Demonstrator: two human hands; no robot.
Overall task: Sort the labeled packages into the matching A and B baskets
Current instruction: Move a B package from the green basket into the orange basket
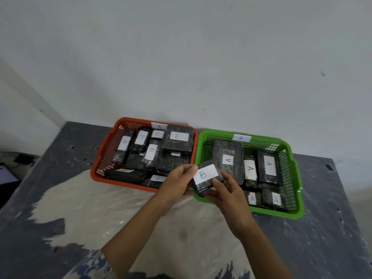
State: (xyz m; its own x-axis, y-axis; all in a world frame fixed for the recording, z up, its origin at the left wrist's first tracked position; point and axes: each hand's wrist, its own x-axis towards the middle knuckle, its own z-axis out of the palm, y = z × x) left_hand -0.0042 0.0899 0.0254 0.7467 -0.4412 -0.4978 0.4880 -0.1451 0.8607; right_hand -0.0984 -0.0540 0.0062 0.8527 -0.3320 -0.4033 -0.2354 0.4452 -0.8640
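Note:
A black wrapped package (205, 177) with a white label reading B is held in the air between the two baskets, above the green basket's near left corner. My left hand (179, 180) grips its left end and my right hand (223, 190) grips its right end and underside. The orange basket (100, 158), tagged B, sits at the left and holds several black packages labeled B. The green basket (296, 178), tagged A, sits at the right and holds several packages labeled A.
The two baskets stand side by side on a grey, paint-worn table (80, 208), against a white wall (181, 57). The table's left edge drops off to dark objects on the floor (8, 170).

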